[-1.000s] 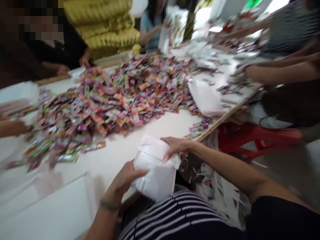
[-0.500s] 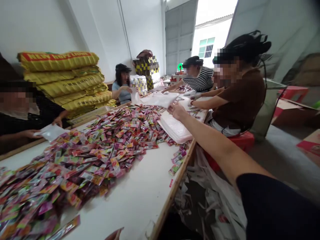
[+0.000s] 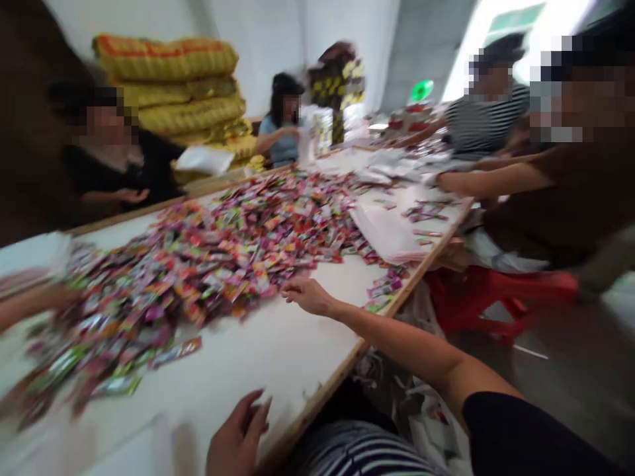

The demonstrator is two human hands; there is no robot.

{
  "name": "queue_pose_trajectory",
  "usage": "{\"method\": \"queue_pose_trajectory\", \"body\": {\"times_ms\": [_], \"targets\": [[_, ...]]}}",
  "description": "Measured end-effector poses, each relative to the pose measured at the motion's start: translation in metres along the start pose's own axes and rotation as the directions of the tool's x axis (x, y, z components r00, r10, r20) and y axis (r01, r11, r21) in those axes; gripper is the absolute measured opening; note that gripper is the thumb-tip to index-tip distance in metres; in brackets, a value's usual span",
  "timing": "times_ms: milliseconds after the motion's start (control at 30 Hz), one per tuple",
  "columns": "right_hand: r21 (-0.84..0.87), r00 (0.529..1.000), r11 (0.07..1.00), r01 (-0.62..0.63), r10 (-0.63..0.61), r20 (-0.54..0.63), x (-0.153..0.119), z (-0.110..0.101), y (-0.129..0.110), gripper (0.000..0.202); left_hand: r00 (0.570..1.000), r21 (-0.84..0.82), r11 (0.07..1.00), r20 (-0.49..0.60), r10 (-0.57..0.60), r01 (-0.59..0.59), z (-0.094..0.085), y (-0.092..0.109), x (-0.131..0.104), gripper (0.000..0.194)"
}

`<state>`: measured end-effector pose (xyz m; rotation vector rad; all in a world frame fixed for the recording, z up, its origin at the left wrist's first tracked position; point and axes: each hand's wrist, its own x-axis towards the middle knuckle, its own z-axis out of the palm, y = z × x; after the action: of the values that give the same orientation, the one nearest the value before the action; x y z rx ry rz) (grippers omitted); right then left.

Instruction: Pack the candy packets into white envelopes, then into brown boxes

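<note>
A large heap of small colourful packets (image 3: 248, 244) covers much of the white table (image 3: 223, 370). My right hand (image 3: 310, 295) reaches over the table at the heap's near edge, its fingers bent together; whether something small is between them is hidden. Low in the picture, near the table's front edge, my left hand (image 3: 241, 433) is raised with thumb and fingers apart and nothing in it. A stack of flat white bags (image 3: 389, 235) lies at the right side of the heap, beyond my right hand.
Several people sit around the table, one at the right in brown (image 3: 570, 192). Another person's arm (image 3: 30, 304) reaches in from the left. A red stool (image 3: 506, 294) stands at the right. Yellow sacks (image 3: 183, 92) are stacked behind.
My right hand has left the white bag stack and come back to the near edge of the heap. More of my left hand shows. The view has swung left.
</note>
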<state>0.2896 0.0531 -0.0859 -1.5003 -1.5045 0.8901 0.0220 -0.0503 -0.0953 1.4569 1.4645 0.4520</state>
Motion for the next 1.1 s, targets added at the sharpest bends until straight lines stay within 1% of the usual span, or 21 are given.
{"method": "queue_pose_trajectory", "body": {"times_ms": [33, 67, 100, 167, 200, 267, 333, 433, 500, 533, 600, 667, 733, 800, 867, 933, 967, 1033, 1067, 1100], "targets": [[-0.054, 0.995, 0.996, 0.071, -0.067, 0.079, -0.009, 0.018, 0.002, 0.012, 0.999, 0.063, 0.997, -0.019, 0.043, -0.042, -0.002, 0.0, -0.007, 0.044], [-0.11, 0.98, 0.983, 0.148, -0.13, 0.154, -0.016, 0.034, 0.004, 0.014, 0.995, 0.12, 0.989, -0.025, 0.092, -0.088, -0.004, -0.002, -0.013, 0.037], [-0.157, 0.96, 0.964, 0.215, -0.179, 0.216, -0.02, 0.048, 0.005, 0.016, 0.984, 0.181, 0.973, -0.077, 0.158, -0.142, -0.006, -0.005, -0.018, 0.032], [-0.214, 0.931, 0.931, 0.296, -0.23, 0.283, -0.018, 0.072, 0.004, 0.019, 0.94, 0.326, 0.918, -0.176, 0.294, -0.226, -0.012, -0.017, -0.025, 0.029], [-0.235, 0.925, 0.918, 0.32, -0.248, 0.288, -0.012, 0.083, 0.0, 0.021, 0.908, 0.406, 0.879, -0.215, 0.359, -0.252, -0.014, -0.025, -0.027, 0.029], [-0.277, 0.919, 0.892, 0.358, -0.283, 0.276, 0.003, 0.106, -0.015, 0.026, 0.852, 0.543, 0.795, -0.25, 0.459, -0.27, -0.019, -0.042, -0.033, 0.031], [-0.328, 0.91, 0.858, 0.394, -0.314, 0.272, 0.02, 0.128, -0.034, 0.031, 0.818, 0.628, 0.732, -0.256, 0.514, -0.263, -0.02, -0.056, -0.036, 0.031], [-0.462, 0.896, 0.768, 0.443, -0.359, 0.262, 0.046, 0.154, -0.056, 0.038, 0.807, 0.686, 0.689, -0.258, 0.532, -0.235, -0.017, -0.072, -0.036, 0.03], [-0.582, 0.911, 0.702, 0.41, -0.348, 0.222, 0.06, 0.165, -0.058, 0.048, 0.81, 0.703, 0.677, -0.257, 0.528, -0.218, -0.013, -0.078, -0.034, 0.029], [-0.63, 0.922, 0.677, 0.381, -0.326, 0.207, 0.067, 0.167, -0.056, 0.049, 0.81, 0.709, 0.672, -0.256, 0.528, -0.214, -0.012, -0.08, -0.034, 0.029], [-0.681, 0.937, 0.645, 0.346, -0.28, 0.21, 0.076, 0.166, -0.046, 0.044, 0.806, 0.719, 0.661, -0.252, 0.535, -0.214, -0.011, -0.082, -0.033, 0.029], [-0.687, 0.93, 0.627, 0.367, -0.274, 0.247, 0.083, 0.156, -0.036, 0.044, 0.806, 0.719, 0.66, -0.25, 0.537, -0.217, -0.011, -0.083, -0.033, 0.029], [-0.686, 0.921, 0.615, 0.389, -0.284, 0.267, 0.084, 0.139, -0.029, 0.041, 0.81, 0.708, 0.67, -0.249, 0.531, -0.221, -0.01, -0.083, -0.033, 0.03], [-0.684, 0.913, 0.607, 0.405, -0.305, 0.27, 0.078, 0.118, -0.023, 0.036, 0.813, 0.693, 0.684, -0.252, 0.525, -0.227, -0.01, -0.083, -0.034, 0.032], [-0.651, 0.886, 0.605, 0.458, -0.366, 0.284, 0.063, 0.098, -0.019, 0.031, 0.816, 0.675, 0.7, -0.257, 0.518, -0.232, -0.009, -0.083, -0.033, 0.032], [-0.579, 0.833, 0.599, 0.553, -0.424, 0.356, 0.037, 0.084, -0.014, 0.03, 0.826, 0.649, 0.724, -0.26, 0.5, -0.235, -0.009, -0.081, -0.032, 0.031], [-0.536, 0.802, 0.597, 0.597, -0.432, 0.412, 0.021, 0.08, -0.011, 0.03, 0.836, 0.63, 0.74, -0.257, 0.485, -0.236, -0.009, -0.08, -0.03, 0.032], [-0.451, 0.745, 0.608, 0.653, -0.409, 0.528, -0.013, 0.076, -0.004, 0.035, 0.858, 0.583, 0.78, -0.259, 0.443, -0.226, -0.008, -0.073, -0.027, 0.035], [-0.403, 0.719, 0.628, 0.666, -0.396, 0.57, -0.029, 0.075, 0.0, 0.039, 0.867, 0.561, 0.799, -0.268, 0.421, -0.214, -0.008, -0.068, -0.025, 0.037], [-0.352, 0.704, 0.661, 0.663, -0.391, 0.593, -0.043, 0.075, 0.003, 0.045, 0.872, 0.547, 0.813, -0.278, 0.402, -0.2, -0.007, -0.062, -0.023, 0.04]]}}
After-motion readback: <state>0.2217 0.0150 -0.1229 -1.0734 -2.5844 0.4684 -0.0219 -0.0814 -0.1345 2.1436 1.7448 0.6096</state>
